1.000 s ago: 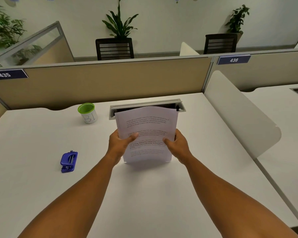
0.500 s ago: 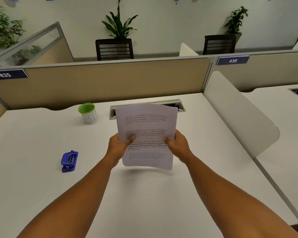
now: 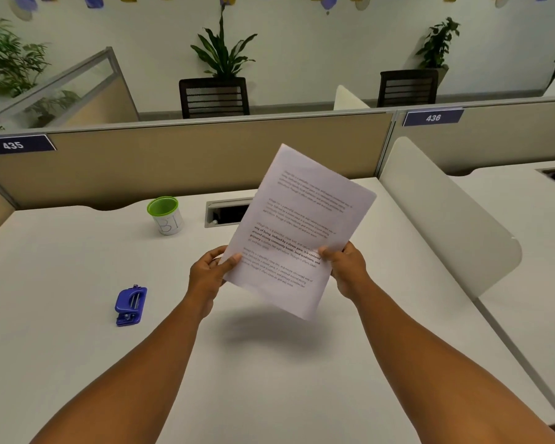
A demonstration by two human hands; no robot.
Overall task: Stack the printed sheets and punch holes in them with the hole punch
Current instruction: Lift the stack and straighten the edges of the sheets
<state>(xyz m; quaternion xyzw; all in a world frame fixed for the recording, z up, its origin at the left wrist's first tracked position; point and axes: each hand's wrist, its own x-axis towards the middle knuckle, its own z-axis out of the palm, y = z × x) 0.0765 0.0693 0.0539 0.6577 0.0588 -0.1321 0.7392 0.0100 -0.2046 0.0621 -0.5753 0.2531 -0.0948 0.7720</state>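
A stack of printed sheets [image 3: 298,225] is held in the air above the white desk [image 3: 77,347], tilted so its top leans to the right. My left hand [image 3: 210,274] pinches its lower left edge, thumb on the front. My right hand [image 3: 346,267] grips the right edge lower down. How many sheets are in the stack cannot be told. The blue hole punch [image 3: 130,305] lies on the desk to the left, well apart from both hands.
A white cup with a green rim [image 3: 165,215] stands at the back left. A cable slot [image 3: 226,212] sits in the desk behind the sheets. A beige partition [image 3: 173,161] closes the back, and a white divider panel [image 3: 442,216] borders the right.
The sheets stood upright with their lower edge near the desk; now they are lifted higher and rotated clockwise, with both hands still on them.
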